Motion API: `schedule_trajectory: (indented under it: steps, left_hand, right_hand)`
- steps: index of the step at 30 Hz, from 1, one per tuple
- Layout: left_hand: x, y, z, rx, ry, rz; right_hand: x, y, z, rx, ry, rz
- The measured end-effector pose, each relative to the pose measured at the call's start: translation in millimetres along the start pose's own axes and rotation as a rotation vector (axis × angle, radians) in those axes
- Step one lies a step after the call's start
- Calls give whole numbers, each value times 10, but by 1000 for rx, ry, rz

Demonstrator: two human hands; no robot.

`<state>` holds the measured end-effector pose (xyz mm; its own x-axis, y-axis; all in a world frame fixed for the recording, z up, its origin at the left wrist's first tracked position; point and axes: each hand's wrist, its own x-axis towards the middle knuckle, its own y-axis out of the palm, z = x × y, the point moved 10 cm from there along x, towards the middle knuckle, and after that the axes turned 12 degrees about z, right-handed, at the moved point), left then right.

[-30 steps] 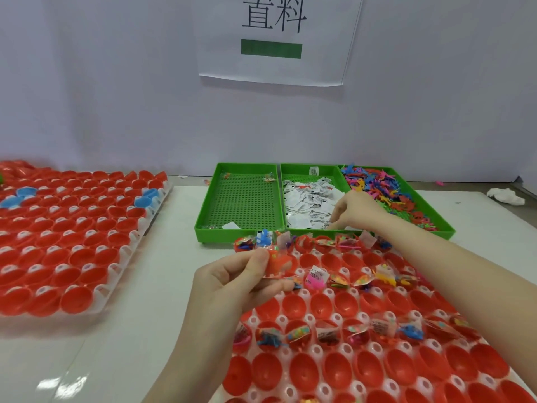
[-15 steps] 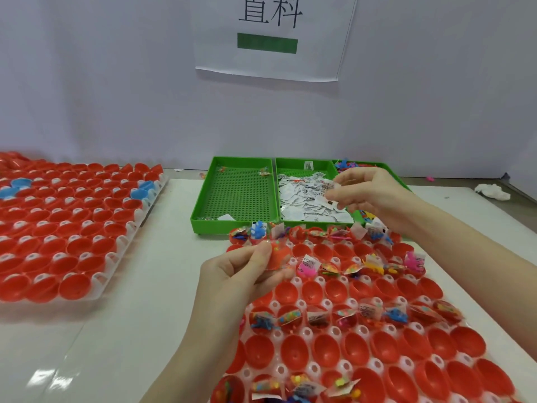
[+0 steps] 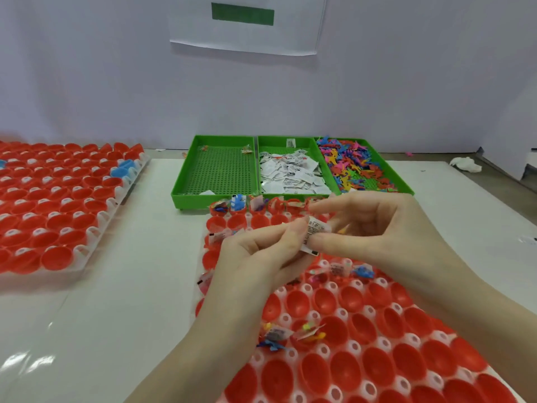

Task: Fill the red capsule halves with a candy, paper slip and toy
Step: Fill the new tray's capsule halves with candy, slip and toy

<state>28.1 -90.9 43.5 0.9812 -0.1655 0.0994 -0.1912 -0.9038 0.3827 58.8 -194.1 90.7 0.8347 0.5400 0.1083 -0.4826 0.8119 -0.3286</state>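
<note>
Two hands (image 3: 319,242) pinch one paper slip (image 3: 313,232), hiding capsule halves (image 3: 343,370) beneath.

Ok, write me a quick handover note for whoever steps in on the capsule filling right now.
Left hand and right hand meet above the near capsule tray, both pinching one paper slip. Whether the left hand also holds something else cannot be told.
Supplies sit in the green bin beyond the tray: left compartment nearly empty of candies, slips in the middle, toys on the right.
Done: the far rows and a few nearer cups hold fillings.
Left: place this slip, then fill the many empty red halves near you. A second tray of red halves waits on the left.
</note>
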Motion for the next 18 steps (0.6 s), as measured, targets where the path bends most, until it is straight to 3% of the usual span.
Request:
schedule_trajectory:
  steps: [8,12,18]
  left_hand:
    - [-57,131,100,280,-41,96]
    - [-52,-12,73,637,-30,0]
    - [-83,-277,-99,697,12,-120]
  right_hand:
    - [-231,9,-170,71,-22,58]
    - [-292,-16,-363,-61,48,59]
    - [-377,114,-607,-331,188,172]
